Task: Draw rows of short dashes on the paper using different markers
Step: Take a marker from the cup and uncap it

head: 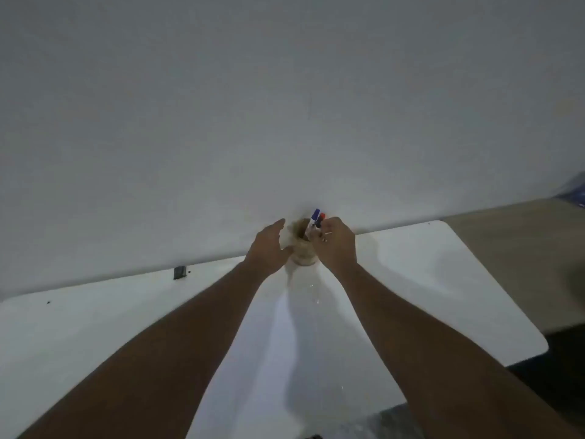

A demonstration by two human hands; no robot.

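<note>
Right fingers (319, 233) pinching markers (317, 218); left fingers (278, 226) spread beside cup (300, 248).

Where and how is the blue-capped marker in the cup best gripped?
Pinch the blue-capped marker just below its cap, coming from above: it stands nearly upright in the cup, only its top clear of the rim. The red-capped marker and right hand crowd its right side, so approach from the left.

I see a tan round wooden holder (302, 248) at the far edge of the white table (443, 280), against the wall, markers standing in it; my left hand (269, 248) flanks its left, right hand (335, 245) its right.
</note>
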